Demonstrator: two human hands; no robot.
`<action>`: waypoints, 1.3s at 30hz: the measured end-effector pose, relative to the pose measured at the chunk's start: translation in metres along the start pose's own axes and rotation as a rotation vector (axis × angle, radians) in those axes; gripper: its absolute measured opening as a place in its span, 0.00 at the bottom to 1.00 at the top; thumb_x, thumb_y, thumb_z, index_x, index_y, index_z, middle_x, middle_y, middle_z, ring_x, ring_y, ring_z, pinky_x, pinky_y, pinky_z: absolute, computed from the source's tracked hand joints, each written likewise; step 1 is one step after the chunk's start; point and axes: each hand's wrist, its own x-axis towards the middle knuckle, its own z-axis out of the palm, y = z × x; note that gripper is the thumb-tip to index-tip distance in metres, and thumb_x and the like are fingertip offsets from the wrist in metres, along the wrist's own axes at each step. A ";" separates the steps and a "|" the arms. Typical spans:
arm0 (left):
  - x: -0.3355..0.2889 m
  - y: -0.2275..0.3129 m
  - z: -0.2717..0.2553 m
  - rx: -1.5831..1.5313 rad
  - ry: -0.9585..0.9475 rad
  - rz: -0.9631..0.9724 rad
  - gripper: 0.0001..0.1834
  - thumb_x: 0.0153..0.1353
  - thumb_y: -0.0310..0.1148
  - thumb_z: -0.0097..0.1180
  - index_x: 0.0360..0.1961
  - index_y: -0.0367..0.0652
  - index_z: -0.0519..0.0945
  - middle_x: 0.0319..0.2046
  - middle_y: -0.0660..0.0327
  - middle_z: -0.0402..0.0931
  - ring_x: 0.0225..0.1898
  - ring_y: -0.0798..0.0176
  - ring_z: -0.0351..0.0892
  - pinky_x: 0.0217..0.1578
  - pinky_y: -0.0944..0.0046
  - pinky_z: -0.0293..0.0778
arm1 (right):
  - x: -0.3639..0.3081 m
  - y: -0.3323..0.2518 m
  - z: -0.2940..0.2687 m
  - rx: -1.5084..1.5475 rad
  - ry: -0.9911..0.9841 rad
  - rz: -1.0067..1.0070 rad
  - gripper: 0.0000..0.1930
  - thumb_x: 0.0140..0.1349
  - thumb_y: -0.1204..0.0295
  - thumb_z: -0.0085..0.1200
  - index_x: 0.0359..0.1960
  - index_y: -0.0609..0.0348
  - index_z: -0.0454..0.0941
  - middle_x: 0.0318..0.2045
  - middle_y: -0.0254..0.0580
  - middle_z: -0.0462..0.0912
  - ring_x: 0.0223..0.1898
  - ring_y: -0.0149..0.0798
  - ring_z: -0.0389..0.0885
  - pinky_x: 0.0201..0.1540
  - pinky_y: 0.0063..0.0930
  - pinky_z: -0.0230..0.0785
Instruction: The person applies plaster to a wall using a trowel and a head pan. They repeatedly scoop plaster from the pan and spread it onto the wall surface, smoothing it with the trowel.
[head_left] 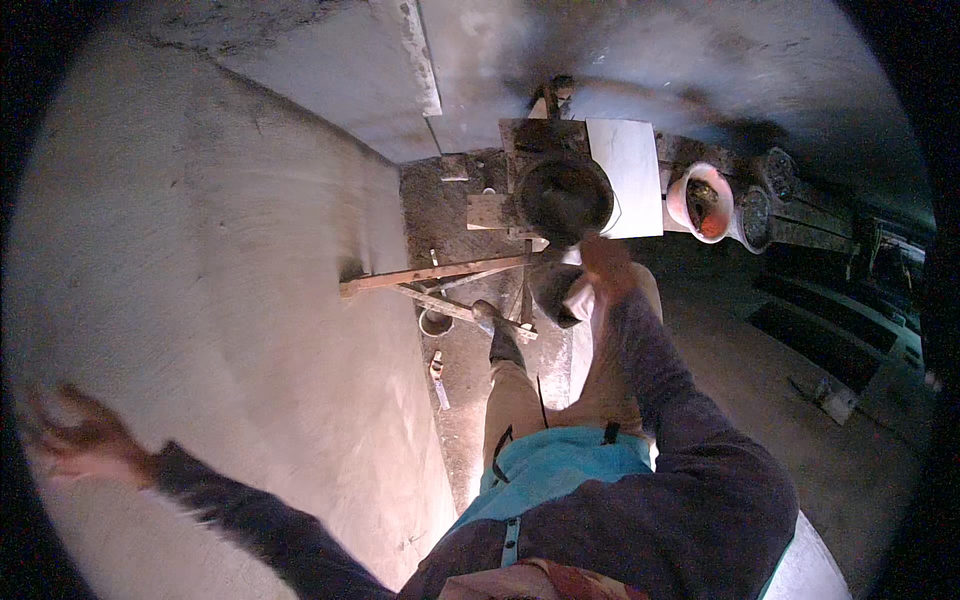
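Note:
My left hand point(88, 440) is stretched out at the far left, fingers spread, against or close to the grey plastered wall point(250, 260); I cannot tell whether it touches. Nothing is held in it. Blurred by motion, my right hand point(608, 268) is at the near edge of a round black pan point(566, 200). Its fingers do not show clearly, so whether they grip the rim cannot be made out. The dark pan stands on boards, beside a white flat panel point(628, 180).
A pale bucket point(680, 205) with dark and orange contents stands right of the panel. A wooden bar point(440, 272) runs from the wall toward the boards. Far below, a small bucket point(435, 324) rests on the littered ground. Dark rectangular openings point(815, 345) lie at right.

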 end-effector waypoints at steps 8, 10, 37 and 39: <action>-0.237 0.236 -0.127 -0.086 -0.885 -0.191 0.26 0.73 0.48 0.56 0.71 0.64 0.73 0.82 0.62 0.46 0.82 0.47 0.43 0.74 0.24 0.36 | 0.072 0.023 0.079 -0.037 -0.228 -0.317 0.14 0.70 0.61 0.52 0.36 0.60 0.82 0.31 0.54 0.85 0.32 0.55 0.86 0.32 0.49 0.80; -0.248 0.200 -0.150 -0.146 -0.706 -0.342 0.29 0.72 0.52 0.54 0.73 0.68 0.70 0.82 0.58 0.45 0.81 0.45 0.44 0.69 0.17 0.40 | 0.061 0.030 0.077 0.407 -0.310 -0.110 0.17 0.75 0.60 0.48 0.40 0.61 0.80 0.29 0.51 0.85 0.30 0.53 0.86 0.31 0.50 0.79; -0.240 0.016 -0.163 0.246 -0.394 -0.439 0.46 0.74 0.60 0.47 0.81 0.49 0.47 0.81 0.46 0.36 0.81 0.34 0.26 0.69 0.18 0.27 | -0.007 0.048 0.110 0.205 0.118 -0.220 0.27 0.58 0.78 0.63 0.61 0.50 0.78 0.58 0.58 0.79 0.52 0.62 0.81 0.50 0.51 0.79; -0.229 0.020 -0.147 0.254 -0.346 -0.349 0.45 0.72 0.58 0.52 0.80 0.47 0.52 0.80 0.45 0.43 0.81 0.35 0.34 0.69 0.18 0.24 | 0.002 0.042 0.094 0.238 0.361 -0.350 0.24 0.61 0.72 0.63 0.61 0.54 0.77 0.52 0.58 0.80 0.48 0.60 0.82 0.47 0.51 0.79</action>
